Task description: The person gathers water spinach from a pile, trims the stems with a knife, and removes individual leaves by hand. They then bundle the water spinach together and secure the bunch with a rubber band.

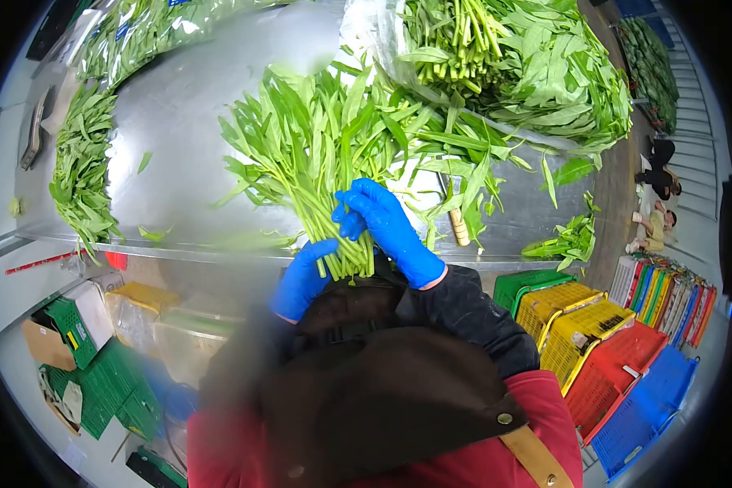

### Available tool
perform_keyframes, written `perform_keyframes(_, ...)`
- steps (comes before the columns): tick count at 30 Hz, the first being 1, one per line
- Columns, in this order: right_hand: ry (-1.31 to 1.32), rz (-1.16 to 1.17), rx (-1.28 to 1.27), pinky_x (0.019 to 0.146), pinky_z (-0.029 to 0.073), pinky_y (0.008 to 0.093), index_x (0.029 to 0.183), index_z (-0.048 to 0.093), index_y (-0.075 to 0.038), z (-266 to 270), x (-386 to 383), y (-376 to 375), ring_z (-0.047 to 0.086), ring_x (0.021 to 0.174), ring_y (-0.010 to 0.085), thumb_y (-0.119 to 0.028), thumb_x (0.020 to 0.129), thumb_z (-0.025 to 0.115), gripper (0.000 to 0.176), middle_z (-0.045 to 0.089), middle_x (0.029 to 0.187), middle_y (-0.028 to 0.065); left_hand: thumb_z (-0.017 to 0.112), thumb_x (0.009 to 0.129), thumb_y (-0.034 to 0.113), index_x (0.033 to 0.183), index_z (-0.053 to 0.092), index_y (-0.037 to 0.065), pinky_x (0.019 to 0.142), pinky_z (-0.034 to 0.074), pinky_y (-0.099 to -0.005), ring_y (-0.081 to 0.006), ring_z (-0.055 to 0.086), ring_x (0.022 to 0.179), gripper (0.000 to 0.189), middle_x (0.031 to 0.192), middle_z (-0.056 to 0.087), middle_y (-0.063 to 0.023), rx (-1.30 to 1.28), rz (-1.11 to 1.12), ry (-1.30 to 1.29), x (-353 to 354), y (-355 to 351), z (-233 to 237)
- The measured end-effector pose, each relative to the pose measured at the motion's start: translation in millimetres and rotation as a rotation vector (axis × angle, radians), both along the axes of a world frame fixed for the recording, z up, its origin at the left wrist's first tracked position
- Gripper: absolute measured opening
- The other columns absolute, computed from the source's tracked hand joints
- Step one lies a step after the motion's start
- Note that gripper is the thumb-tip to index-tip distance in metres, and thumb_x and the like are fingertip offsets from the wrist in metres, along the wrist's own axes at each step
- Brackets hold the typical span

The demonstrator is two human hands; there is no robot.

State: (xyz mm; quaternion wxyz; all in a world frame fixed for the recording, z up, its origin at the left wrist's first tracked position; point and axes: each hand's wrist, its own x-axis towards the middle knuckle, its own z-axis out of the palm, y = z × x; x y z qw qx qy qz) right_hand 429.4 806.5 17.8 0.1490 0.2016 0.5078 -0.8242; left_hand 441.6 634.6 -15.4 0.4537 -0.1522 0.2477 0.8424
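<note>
A bunch of water spinach (301, 154), long green leaves on pale stems, is held over the near edge of the metal table. My left hand (302, 281), in a blue glove, grips the stem ends from the left. Gloved in blue too, my right hand (382, 228) curls its fingers against the stems from the right, higher up. The cut ends point toward my apron. Right of my right hand lies a knife (459, 226); its wooden handle shows, while leaves partly cover the rest. Loose leaves (472, 175) lie around it.
A large heap of greens (545, 81) in clear plastic fills the back right. Another bunch (85, 163) lies at the table's left end, below bagged greens (146, 37). Coloured crates (618, 366) stand right, green crates (106, 390) left. People (657, 199) are far right.
</note>
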Motion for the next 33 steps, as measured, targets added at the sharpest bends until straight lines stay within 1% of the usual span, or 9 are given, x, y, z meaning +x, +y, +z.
perform_keyframes(9, 0.215, 0.056, 0.229, 0.058, 0.047, 0.0263, 0.1, 0.052, -0.002, 13, 32, -22, 0.06, 0.064, 0.0147, -0.016, 0.089, 0.055, 0.018, 0.061, 0.077, 0.0075, 0.044, 0.092, 0.034, 0.115, 0.049, 0.006, 0.079, 0.047, -0.0316, -0.0164, 0.057, 0.087, 0.037, 0.097, 0.058, -0.0074, 0.054, 0.035, -0.084, -4, -7, -38)
perform_keyframes(11, 0.538, 0.164, 0.485, 0.06, 0.048, 0.0279, 0.102, 0.052, -0.002, 12, 44, -24, 0.06, 0.066, 0.0164, -0.017, 0.089, 0.056, 0.02, 0.062, 0.08, 0.008, 0.043, 0.092, 0.031, 0.096, 0.054, 0.008, 0.084, 0.047, -0.0354, -0.0226, 0.058, 0.092, 0.026, 0.098, 0.06, -0.0103, -0.347, 0.082, -0.079, -4, 5, -10)
perform_keyframes(13, 0.855, 0.278, 0.647, 0.064, 0.049, 0.0301, 0.106, 0.052, -0.005, 12, 48, -21, 0.062, 0.07, 0.0208, -0.019, 0.088, 0.058, 0.024, 0.064, 0.086, 0.0079, 0.044, 0.09, 0.031, 0.11, 0.052, 0.007, 0.088, 0.046, -0.0389, -0.0262, 0.057, 0.099, 0.033, 0.11, 0.057, -0.0139, -0.133, 0.104, -0.215, -7, 11, 2)
perform_keyframes(15, 0.681, 0.004, 0.319, 0.063, 0.05, 0.0321, 0.106, 0.052, -0.004, 14, 53, -23, 0.063, 0.073, 0.0216, -0.022, 0.087, 0.058, 0.027, 0.064, 0.089, 0.0074, 0.046, 0.088, 0.031, 0.131, 0.04, 0.003, 0.095, 0.042, -0.046, -0.0321, 0.054, 0.11, 0.051, 0.126, 0.05, -0.0193, 0.089, 0.119, -0.355, -7, 10, 0)
perform_keyframes(18, 0.189, -0.676, -0.488, 0.062, 0.049, 0.0274, 0.116, 0.051, -0.006, 18, 27, 1, 0.063, 0.072, 0.0168, -0.021, 0.09, 0.055, 0.03, 0.065, 0.093, 0.0063, 0.046, 0.089, 0.028, 0.129, 0.041, 0.0, 0.089, 0.046, -0.0467, -0.0324, 0.057, 0.103, 0.049, 0.118, 0.054, -0.0209, -0.048, 0.088, -0.124, -10, 15, 16)
perform_keyframes(21, -0.154, -0.491, -0.102, 0.061, 0.048, 0.0257, 0.126, 0.046, -0.005, 28, 15, 16, 0.061, 0.069, 0.0122, -0.019, 0.09, 0.054, 0.039, 0.065, 0.095, 0.0064, 0.052, 0.085, 0.022, 0.129, 0.04, -0.002, 0.088, 0.048, -0.0469, -0.0314, 0.058, 0.102, 0.051, 0.116, 0.055, -0.0199, -0.177, 0.015, -0.005, -6, 15, 5)
perform_keyframes(24, 0.044, -0.028, 0.147, 0.058, 0.047, 0.0248, 0.132, 0.042, -0.005, 33, 10, 9, 0.06, 0.067, 0.0118, -0.017, 0.089, 0.055, 0.046, 0.064, 0.098, 0.005, 0.055, 0.078, 0.014, 0.123, 0.043, -0.002, 0.084, 0.05, -0.044, -0.0298, 0.06, 0.094, 0.05, 0.108, 0.057, -0.0174, -0.244, 0.042, -0.009, -4, 14, 12)
perform_keyframes(29, 0.304, 0.191, 0.65, 0.059, 0.049, 0.0284, 0.111, 0.061, -0.006, 11, -7, -17, 0.06, 0.063, 0.0137, -0.016, 0.086, 0.057, 0.027, 0.065, 0.08, 0.0101, 0.054, 0.069, 0.011, 0.103, 0.054, -0.003, 0.079, 0.05, -0.0375, -0.0254, 0.061, 0.086, 0.037, 0.094, 0.061, -0.0138, -0.348, 0.02, -0.137, -5, 5, 10)
perform_keyframes(33, 0.353, 0.213, 0.844, 0.061, 0.05, 0.0328, 0.112, 0.06, -0.008, 11, -12, -19, 0.061, 0.063, 0.0223, -0.022, 0.081, 0.06, 0.034, 0.064, 0.077, 0.0145, 0.053, 0.066, 0.009, 0.108, 0.052, -0.001, 0.082, 0.049, -0.0383, -0.0263, 0.059, 0.089, 0.043, 0.096, 0.06, -0.0135, -0.295, 0.047, -0.144, -4, 2, 14)
